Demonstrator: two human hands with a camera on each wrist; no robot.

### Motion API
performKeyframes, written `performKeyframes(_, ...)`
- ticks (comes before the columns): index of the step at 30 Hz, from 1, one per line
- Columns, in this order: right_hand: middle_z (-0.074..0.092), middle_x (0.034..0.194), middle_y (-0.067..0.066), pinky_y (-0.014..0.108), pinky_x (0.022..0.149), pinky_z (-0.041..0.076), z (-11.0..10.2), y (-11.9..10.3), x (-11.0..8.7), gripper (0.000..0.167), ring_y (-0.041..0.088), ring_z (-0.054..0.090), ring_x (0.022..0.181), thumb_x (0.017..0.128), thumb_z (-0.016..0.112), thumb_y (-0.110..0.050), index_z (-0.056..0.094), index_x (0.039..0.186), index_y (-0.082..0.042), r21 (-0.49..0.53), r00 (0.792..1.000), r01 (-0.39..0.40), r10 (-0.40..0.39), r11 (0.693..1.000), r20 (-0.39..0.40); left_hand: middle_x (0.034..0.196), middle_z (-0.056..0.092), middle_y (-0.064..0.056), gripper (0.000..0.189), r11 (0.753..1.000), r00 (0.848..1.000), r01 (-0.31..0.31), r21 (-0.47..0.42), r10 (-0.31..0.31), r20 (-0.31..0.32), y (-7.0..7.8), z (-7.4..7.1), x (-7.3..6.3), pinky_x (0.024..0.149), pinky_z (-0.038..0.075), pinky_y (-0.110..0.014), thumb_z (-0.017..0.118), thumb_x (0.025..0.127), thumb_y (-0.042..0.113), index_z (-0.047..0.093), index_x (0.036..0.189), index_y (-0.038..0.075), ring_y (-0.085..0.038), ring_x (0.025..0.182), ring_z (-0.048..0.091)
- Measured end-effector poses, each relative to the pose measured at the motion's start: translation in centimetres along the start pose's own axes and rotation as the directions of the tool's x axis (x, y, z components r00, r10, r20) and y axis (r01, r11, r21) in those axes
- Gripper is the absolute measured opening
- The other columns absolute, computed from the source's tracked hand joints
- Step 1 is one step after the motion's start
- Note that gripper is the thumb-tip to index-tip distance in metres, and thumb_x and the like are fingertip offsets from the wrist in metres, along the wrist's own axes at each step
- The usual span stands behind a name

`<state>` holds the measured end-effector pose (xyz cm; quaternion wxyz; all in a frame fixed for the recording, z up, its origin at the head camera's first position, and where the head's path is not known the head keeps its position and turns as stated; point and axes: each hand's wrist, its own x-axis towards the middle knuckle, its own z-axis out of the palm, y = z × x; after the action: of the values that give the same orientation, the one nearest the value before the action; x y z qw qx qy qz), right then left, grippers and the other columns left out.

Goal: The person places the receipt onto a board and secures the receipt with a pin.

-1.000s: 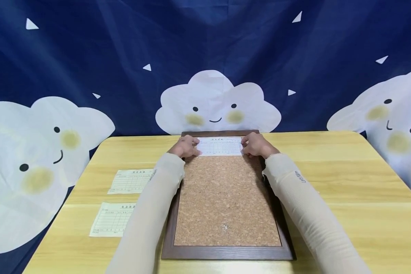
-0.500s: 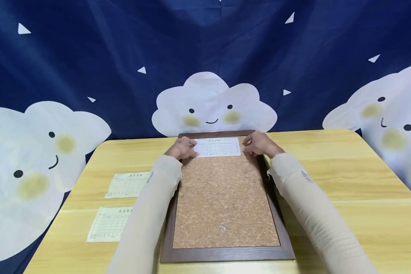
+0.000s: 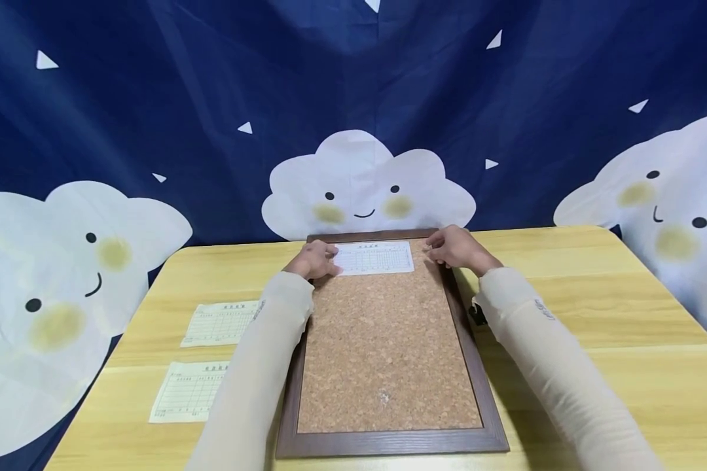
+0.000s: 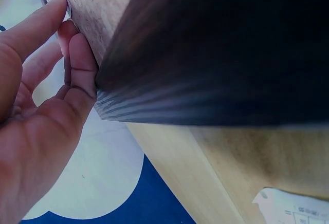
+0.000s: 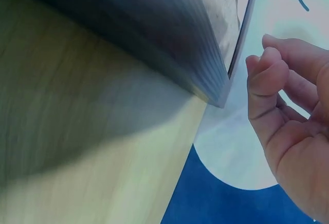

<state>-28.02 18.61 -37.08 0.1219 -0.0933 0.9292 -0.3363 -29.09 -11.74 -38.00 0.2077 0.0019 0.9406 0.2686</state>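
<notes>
Touching the paper slip (image 3: 380,258) by its left edge high on the corkboard (image 3: 392,443), the left hand (image 3: 312,260) spreads thumb and finger, apparently pressing; the right hand (image 3: 455,248), loosely curled, hangs apart; cork (image 3: 385,347) stretches below.

Cork board (image 3: 383,353): speckled tan; frame (image 3: 391,443): dark brown. Slip (image 3: 374,258): white, ruled. Tabletop (image 3: 666,386): yellow, grained. Backdrop (image 3: 212,72): navy, 3 white clouds (image 3: 362,173).

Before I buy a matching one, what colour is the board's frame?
Dark brown; the frame shows best in the head view.
</notes>
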Motion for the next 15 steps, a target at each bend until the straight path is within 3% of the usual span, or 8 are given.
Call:
performKeyframes(10,0.067,0.082,0.014,0.032,0.064,0.054,-1.0,0.9,-1.1,0.027,0.024,0.063,0.069,0.096,0.062,-0.003,0.066,0.119,0.009,0.03,1.0,0.004,-0.003,1.0,-0.022,0.156,0.038,-0.01,0.06,1.0,1.0,-0.013,-0.01,0.013,0.008,-0.2,0.1,0.2,0.114,0.032,-0.042,0.073,0.093,0.017,0.05,0.147,0.01,-0.026,0.142,0.035)
performKeyframes(15,0.066,0.079,0.014,0.033,0.063,0.053,-1.5,1.3,-1.4,0.028,0.02,0.06,0.065,0.096,0.062,-0.002,0.064,0.12,0.012,0.056,1.0,0.009,-0.008,0.998,-0.023,0.157,0.036,-0.011,0.06,1.0,1.0,-0.028,0.002,0.028,0.009,-0.2,0.1,0.2,0.115,0.031,-0.042,0.073,0.093,0.017,0.05,0.148,0.01,-0.026,0.144,0.032)
